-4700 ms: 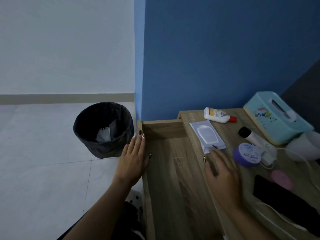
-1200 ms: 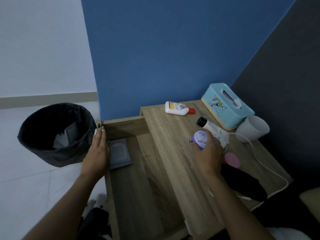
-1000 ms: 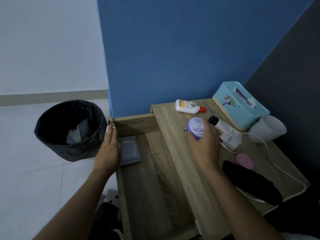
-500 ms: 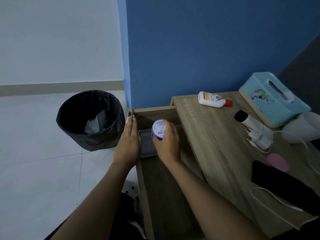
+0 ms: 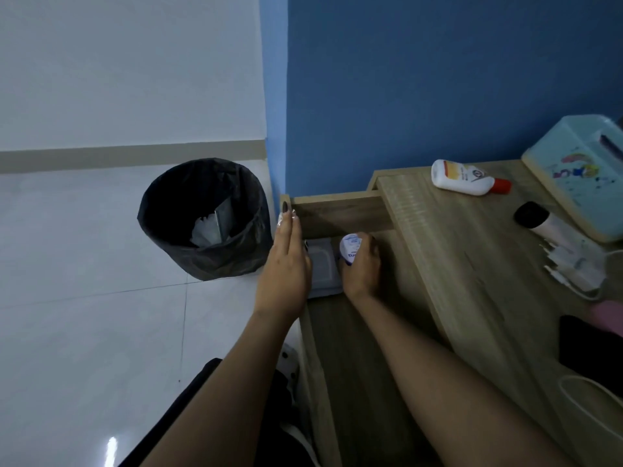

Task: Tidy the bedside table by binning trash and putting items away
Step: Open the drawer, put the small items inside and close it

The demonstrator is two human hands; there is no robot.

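My right hand [image 5: 362, 264] is down inside the open wooden drawer [image 5: 337, 210], closed around a small round purple-and-white jar [image 5: 349, 248]. The jar is low over the drawer floor, right beside a grey wipes pack [image 5: 322, 267] lying flat in the drawer's far left corner. My left hand [image 5: 286, 264] rests flat on the drawer's left side wall with its fingers straight and together, holding nothing. On the bedside table top [image 5: 448, 251] lie a white bottle with a red cap [image 5: 467, 178] and a white tube with a black cap [image 5: 539, 220].
A black-lined bin [image 5: 202, 217] with pale trash inside stands on the white floor left of the drawer. A teal tissue box [image 5: 580, 170], a white charger with cable [image 5: 573, 264], a pink item [image 5: 606, 315] and a black object [image 5: 590, 345] sit on the table's right side.
My right hand carried the purple jar from the table top leftwards and down into the drawer, beside the wipes pack put there earlier. My left hand stayed on the drawer's side.
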